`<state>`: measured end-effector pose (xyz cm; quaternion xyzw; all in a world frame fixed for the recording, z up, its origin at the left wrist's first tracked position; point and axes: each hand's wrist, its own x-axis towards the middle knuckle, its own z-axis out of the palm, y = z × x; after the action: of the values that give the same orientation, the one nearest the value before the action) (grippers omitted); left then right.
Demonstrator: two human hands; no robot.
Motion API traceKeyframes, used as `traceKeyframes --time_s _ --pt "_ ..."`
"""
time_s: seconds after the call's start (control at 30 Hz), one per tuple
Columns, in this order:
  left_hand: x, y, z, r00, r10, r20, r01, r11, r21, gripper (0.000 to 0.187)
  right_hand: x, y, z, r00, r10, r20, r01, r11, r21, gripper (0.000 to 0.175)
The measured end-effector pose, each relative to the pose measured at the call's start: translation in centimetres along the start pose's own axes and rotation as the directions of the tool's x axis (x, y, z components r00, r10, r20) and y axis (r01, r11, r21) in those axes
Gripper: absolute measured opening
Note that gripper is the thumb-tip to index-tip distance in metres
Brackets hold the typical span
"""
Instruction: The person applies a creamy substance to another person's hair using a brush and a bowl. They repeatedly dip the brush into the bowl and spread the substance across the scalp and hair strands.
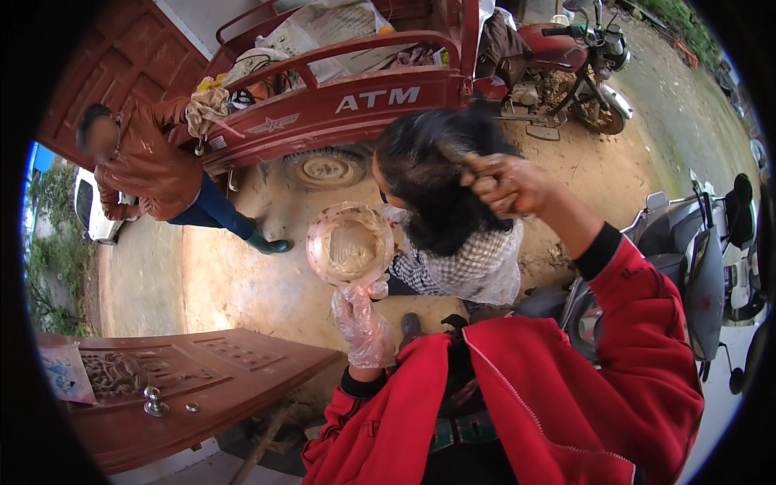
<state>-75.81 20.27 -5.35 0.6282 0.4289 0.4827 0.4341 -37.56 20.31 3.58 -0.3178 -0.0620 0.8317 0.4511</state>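
My left hand (364,324), in a clear plastic glove, holds a round bowl (350,244) by its near rim; a pale, creamy paste lies inside. Before me sits a person with dark hair (418,157), a checked top and a clear plastic cover (500,267) over the shoulders. My right hand (506,185) is closed round the handle of a brush (454,153), whose blurred head rests at the crown of that hair. Smears of paste show on the right hand's fingers. The seated person's hand is partly hidden beside the bowl.
Behind the seated person stands a red cargo tricycle (364,97) loaded with sacks. Another person (151,160) in a brown jacket leans on its side at the left. A carved wooden door (206,376) is at lower left, a scooter (697,267) at right.
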Motion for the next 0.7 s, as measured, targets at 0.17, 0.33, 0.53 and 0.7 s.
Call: traceKeyframes --time_s 0.17,0.33,0.53,0.7 --pt "1.3 1.6 0.0 0.932 0.348 0.102 -0.361 0.869 0.339 0.010 4.0 4.0 3.2 0.999 0.024 -0.037 -0.029 0.988 -0.151 0.035" --pt "0.4 -1.3 -1.3 0.997 0.032 0.075 -0.039 0.995 0.096 0.013 -3.5 3.9 0.6 0.955 -0.255 -0.148 0.164 0.876 -0.453 0.042" --pt "0.7 -1.6 -1.1 0.971 0.239 -0.011 -0.231 0.948 0.220 0.019 -2.3 7.4 4.4 0.996 -0.034 -0.080 0.001 0.926 -0.377 0.040" --pt "1.6 -1.0 -2.3 0.894 0.406 0.191 -0.444 0.858 0.257 0.051 4.0 9.2 3.6 0.998 0.002 -0.061 -0.008 0.995 -0.100 0.042"
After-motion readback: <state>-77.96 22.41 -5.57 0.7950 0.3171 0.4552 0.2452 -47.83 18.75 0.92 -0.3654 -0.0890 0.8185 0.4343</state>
